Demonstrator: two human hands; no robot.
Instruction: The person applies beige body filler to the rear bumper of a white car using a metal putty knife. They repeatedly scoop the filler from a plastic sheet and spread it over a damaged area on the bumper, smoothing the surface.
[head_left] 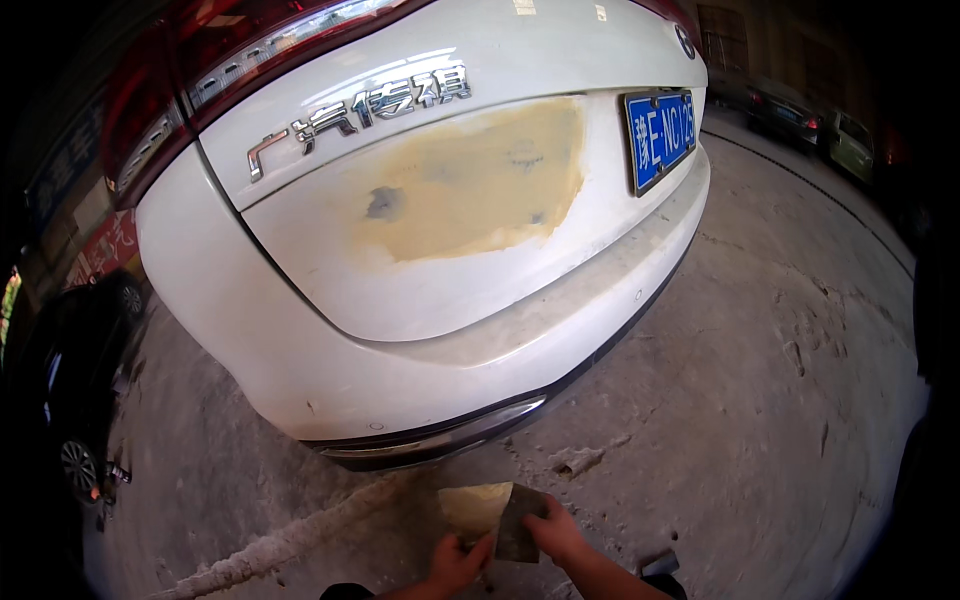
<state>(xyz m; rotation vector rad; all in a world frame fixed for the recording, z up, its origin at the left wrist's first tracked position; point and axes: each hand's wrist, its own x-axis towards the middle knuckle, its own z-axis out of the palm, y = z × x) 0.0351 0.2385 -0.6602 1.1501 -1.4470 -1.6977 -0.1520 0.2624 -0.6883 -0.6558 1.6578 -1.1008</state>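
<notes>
Low in the picture, my left hand (460, 564) grips a putty knife (476, 508) whose broad blade is coated with pale yellow putty. My right hand (556, 530) is closed on a flat grey scraper (517, 532), its edge against or overlapping the coated blade; I cannot tell which. Beyond both hands stands the rear of a white car (330, 375). A wide patch of yellowish filler (470, 185) covers part of its tailgate, with a few grey spots showing. Both hands are apart from the car.
The bumper (560, 335) juts out below the tailgate. A blue licence plate (660, 140) sits right of the patch, chrome lettering (360, 110) above it. The concrete floor (740, 400) is rough and cracked. A black car (75, 380) stands at left; other cars (785, 115) at far right.
</notes>
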